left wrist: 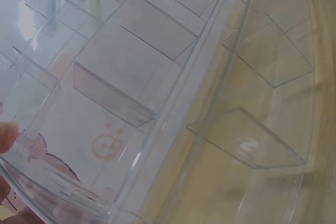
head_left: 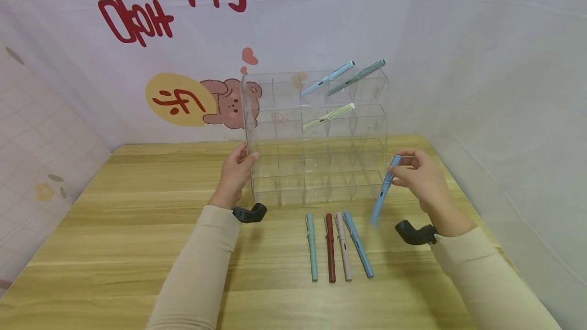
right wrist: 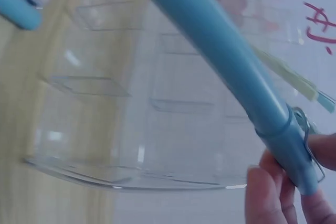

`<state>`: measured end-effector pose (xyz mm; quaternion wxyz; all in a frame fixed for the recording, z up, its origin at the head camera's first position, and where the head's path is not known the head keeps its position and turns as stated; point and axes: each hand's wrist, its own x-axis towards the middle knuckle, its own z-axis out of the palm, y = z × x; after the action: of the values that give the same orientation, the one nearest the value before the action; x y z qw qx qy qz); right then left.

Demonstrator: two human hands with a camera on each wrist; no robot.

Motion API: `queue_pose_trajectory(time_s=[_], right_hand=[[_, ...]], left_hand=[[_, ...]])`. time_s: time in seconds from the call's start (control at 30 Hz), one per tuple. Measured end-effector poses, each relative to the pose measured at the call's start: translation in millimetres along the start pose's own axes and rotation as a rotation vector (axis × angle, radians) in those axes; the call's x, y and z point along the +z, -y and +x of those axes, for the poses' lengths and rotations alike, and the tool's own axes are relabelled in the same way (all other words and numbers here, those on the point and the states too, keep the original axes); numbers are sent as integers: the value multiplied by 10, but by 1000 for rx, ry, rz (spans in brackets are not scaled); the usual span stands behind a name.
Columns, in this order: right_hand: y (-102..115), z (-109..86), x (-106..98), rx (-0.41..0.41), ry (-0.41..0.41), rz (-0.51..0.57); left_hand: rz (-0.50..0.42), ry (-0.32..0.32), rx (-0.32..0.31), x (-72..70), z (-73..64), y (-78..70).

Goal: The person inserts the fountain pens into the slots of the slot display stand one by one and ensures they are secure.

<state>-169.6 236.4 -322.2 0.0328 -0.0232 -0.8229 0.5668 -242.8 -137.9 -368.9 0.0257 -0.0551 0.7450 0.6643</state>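
A clear acrylic pen rack (head_left: 316, 180) with tiers of small compartments stands on the table. My left hand (head_left: 236, 174) grips its left side, thumb toward the front; part of the thumb (left wrist: 7, 136) shows in the left wrist view. Beside the rack's right end, my right hand (head_left: 422, 177) pinches a blue pen (head_left: 386, 185) by its clip end. The pen (right wrist: 220, 51) slants, its other end pointing down toward the table in the head view. A light blue pen (head_left: 329, 78) and a dark green pen (head_left: 357, 77) lean in the top tier. Below them leans a pale green pen (head_left: 330, 116).
In front of the rack lie a mint pen (head_left: 312, 248), a dark red pen (head_left: 330, 248), a pale pink pen (head_left: 344, 248) and another blue pen (head_left: 359, 246). The wooden table (head_left: 114, 248) meets a white printed cloth backdrop (head_left: 312, 19) behind.
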Motion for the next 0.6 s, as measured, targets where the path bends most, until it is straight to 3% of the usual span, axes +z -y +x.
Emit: queue_pose_trajectory(time_s=[0.3, 0.6], right_hand=[[285, 101, -31, -57, -252, 481], [546, 283, 51, -165, -454, 645]], left_hand=[[5, 1, -25, -5, -26, -14], [-14, 4, -18, 5, -35, -4]])
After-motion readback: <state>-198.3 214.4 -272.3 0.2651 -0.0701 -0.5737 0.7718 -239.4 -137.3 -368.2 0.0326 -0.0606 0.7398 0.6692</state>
